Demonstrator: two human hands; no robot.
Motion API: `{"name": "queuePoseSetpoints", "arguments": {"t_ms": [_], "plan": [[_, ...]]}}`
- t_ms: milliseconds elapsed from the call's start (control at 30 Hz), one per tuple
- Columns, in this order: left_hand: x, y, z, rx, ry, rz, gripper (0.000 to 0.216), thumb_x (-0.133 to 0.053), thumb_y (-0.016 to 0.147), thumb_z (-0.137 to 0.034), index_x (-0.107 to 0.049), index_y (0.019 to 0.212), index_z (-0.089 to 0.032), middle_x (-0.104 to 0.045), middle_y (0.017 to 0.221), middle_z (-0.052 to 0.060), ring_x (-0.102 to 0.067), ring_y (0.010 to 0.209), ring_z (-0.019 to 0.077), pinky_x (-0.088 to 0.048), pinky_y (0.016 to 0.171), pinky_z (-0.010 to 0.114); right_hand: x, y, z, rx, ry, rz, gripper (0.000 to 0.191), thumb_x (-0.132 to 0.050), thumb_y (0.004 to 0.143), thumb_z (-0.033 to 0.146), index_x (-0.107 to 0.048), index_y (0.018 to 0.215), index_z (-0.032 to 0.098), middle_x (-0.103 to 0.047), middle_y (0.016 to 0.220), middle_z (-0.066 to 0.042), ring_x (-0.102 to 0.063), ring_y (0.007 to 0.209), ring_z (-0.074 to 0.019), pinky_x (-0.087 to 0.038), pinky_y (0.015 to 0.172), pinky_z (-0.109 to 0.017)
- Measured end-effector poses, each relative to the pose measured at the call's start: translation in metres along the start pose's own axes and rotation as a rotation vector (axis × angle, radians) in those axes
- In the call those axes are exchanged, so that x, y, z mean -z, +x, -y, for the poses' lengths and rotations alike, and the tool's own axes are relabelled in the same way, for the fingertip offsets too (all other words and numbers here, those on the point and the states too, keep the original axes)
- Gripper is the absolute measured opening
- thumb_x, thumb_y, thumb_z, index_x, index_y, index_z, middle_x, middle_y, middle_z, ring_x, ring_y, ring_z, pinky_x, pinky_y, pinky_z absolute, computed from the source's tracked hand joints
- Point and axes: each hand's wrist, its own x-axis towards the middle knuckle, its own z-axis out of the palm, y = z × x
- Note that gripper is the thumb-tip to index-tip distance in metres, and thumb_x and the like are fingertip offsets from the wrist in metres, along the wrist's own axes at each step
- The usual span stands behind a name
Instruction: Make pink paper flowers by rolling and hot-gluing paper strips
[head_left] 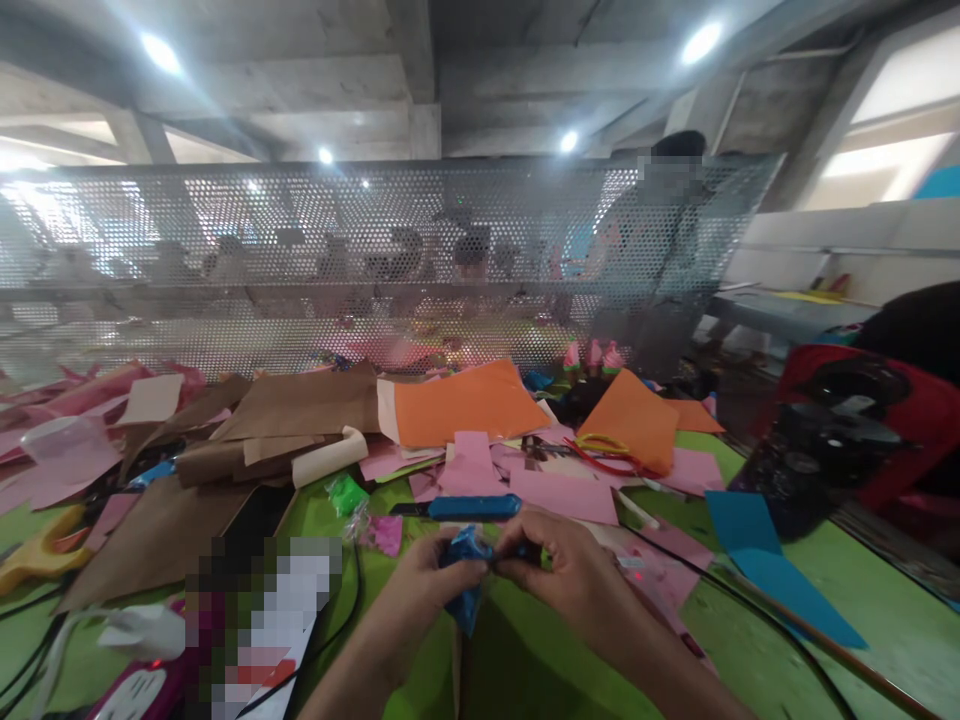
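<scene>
Low in the middle of the view, my left hand (pixel 424 590) is closed around a small, shiny blue plastic packet (pixel 466 605), with the thumb lying across it. My right hand (pixel 551 560) pinches the packet's upper right edge between thumb and fingertips. The fingers hide part of the packet, and its contents cannot be made out. Just beyond both hands lies a blue utility knife (pixel 474 507). A bright green packet (pixel 346 494) and a pink piece (pixel 387 534) rest to the left of it.
Brown sheets (pixel 304 405), orange sheets (pixel 469 405) and pink scraps cover the back of the green table. A purple power strip (pixel 135 692) and yellow-handled tool (pixel 45 550) lie left. Cables cross the right side near blue sheets (pixel 780 570). A perforated metal screen (pixel 300 260) stands behind.
</scene>
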Motion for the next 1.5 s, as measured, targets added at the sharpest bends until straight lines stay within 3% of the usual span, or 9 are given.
{"name": "queuePoseSetpoints", "arguments": {"t_ms": [133,333,800,1500], "plan": [[-0.0030,-0.0012,-0.0020,-0.045,0.077,0.011,0.041,-0.080,0.062,-0.044,-0.069,0.083,-0.011,-0.059,0.067,0.001,-0.048,0.062,0.0116,-0.034,0.059,0.022,-0.0006,-0.0001,0.0001,0.003,-0.025,-0.004,0.008,-0.065,0.079,0.012,-0.063,0.078,0.019,-0.066,0.079,0.000,-0.060,0.074,-0.0166,-0.044,0.065,-0.024],[-0.0062,-0.0012,-0.0025,-0.076,0.110,-0.022,0.039,-0.077,0.065,-0.048,-0.066,0.076,-0.013,-0.054,0.061,-0.003,-0.043,0.058,0.0098,-0.032,0.056,0.021,-0.0008,-0.0007,0.0029,-0.036,-0.012,-0.005,0.006,-0.068,0.077,0.016,-0.062,0.077,0.019,-0.064,0.077,0.000,-0.057,0.071,-0.0162,-0.043,0.062,-0.024],[-0.0014,0.0021,0.0027,-0.090,0.164,-0.047,0.036,-0.077,0.065,-0.046,-0.067,0.079,-0.013,-0.058,0.060,-0.002,-0.048,0.057,0.0115,-0.035,0.056,0.022,0.0028,0.0018,-0.0007,0.027,0.157,0.006,0.021,-0.073,0.078,0.019,-0.073,0.098,0.025,-0.073,0.094,-0.004,-0.067,0.089,-0.0223,-0.050,0.078,-0.031],[0.0008,0.0015,-0.0007,-0.042,0.066,-0.023,0.044,-0.081,0.060,-0.048,-0.068,0.082,-0.012,-0.064,0.062,0.001,-0.052,0.054,0.0106,-0.038,0.057,0.021,0.0027,0.0016,0.0006,-0.082,0.186,-0.015,0.020,-0.073,0.076,0.022,-0.070,0.096,0.020,-0.072,0.092,-0.004,-0.065,0.084,-0.0215,-0.050,0.074,-0.029]]}}
